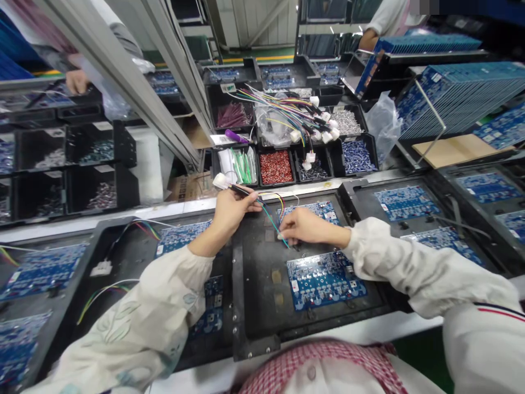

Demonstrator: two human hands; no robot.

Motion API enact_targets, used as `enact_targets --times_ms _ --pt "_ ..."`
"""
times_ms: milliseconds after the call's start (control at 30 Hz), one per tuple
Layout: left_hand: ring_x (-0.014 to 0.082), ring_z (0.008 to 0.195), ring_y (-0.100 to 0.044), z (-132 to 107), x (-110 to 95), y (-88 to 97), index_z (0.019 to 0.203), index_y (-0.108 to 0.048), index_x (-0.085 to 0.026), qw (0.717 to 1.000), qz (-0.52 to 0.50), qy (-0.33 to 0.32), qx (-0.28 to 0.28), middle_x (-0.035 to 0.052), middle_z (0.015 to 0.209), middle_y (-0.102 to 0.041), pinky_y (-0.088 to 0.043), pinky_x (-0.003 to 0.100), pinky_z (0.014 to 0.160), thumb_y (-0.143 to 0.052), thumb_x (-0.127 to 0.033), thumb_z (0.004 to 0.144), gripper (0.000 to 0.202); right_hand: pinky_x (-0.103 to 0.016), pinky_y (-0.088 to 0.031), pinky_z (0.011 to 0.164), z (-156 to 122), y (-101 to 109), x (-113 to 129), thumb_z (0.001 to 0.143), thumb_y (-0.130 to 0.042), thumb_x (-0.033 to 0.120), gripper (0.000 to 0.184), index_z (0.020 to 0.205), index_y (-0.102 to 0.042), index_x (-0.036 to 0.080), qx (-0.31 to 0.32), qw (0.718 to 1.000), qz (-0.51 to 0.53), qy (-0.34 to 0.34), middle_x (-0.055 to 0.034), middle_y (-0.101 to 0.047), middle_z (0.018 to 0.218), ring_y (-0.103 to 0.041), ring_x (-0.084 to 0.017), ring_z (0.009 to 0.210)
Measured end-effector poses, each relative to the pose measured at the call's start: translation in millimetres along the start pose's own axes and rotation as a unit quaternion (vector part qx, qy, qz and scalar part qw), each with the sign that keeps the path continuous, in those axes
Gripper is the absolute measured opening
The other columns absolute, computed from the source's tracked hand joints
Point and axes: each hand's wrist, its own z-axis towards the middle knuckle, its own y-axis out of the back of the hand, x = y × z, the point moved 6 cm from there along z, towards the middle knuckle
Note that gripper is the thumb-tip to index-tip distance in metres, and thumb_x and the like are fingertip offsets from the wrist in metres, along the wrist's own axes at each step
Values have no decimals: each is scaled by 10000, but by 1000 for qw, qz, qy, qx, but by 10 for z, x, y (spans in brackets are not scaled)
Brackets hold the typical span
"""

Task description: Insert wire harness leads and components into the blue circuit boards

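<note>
You pinched the white-plugged wire harness [241,190] between your left hand's fingers [250,203] while your right hand's fingers [293,232] pressed together on its teal lead [274,224], just above the circuit board [315,210] on the black fixture tray [250,284], and that lead called for careful guiding down.

The left sleeve [123,323] is a loose, cream-white woven fabric printed with pale green leaf outlines, and it gathers into a soft, rumpled cuff above the bare left hand [233,210]. The right sleeve [426,268] is the same cream-white, plainer and creased, with a thin navy-and-red stripe [500,311] running across it higher up, above the bare right hand [307,227]. At the chest, a pink-and-white checked collar [287,373] frames a white front with a round pale button [311,373].
</note>
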Motion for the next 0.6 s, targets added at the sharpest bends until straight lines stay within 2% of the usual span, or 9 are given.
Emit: enact_targets --times_ms 100,167,267,600 --pt "149 470 -617 -18 13 -12 691 -582 -94 1000 28 1 11 18 527 -601 -569 275 496 -732 -205 580 218 -217 -417 556 127 75 52 791 -608 218 117 745 -686 143 -113 993 -22 10 -15 -675 613 -596 -109 541" --pt "155 459 -616 -26 23 -26 685 -585 -89 999 47 4 22 28 518 -602 -569 279 494 -727 -196 588 203 -227 -414 583 200 129 48 778 -621 196 90 759 -690 140 -155 985 -72 21 -26 -681 643 -604 -123 582" --pt "167 457 -622 -23 31 -40 701 -586 -83 998 58 5 29 42 525 -609 -569 284 492 -719 -184 603 194 -233 -402 589 249 151 9 766 -634 186 80 747 -693 135 -159 981 -112 24 -32 -680 648 -597 -130 589" --pt "159 475 -632 -15 45 -38 714 -572 -81 997 65 -3 34 23 542 -610 -579 275 505 -715 -185 604 209 -206 -374 567 227 125 -16 753 -654 185 73 707 -685 137 -181 972 -141 52 -20 -671 641 -561 -105 568"
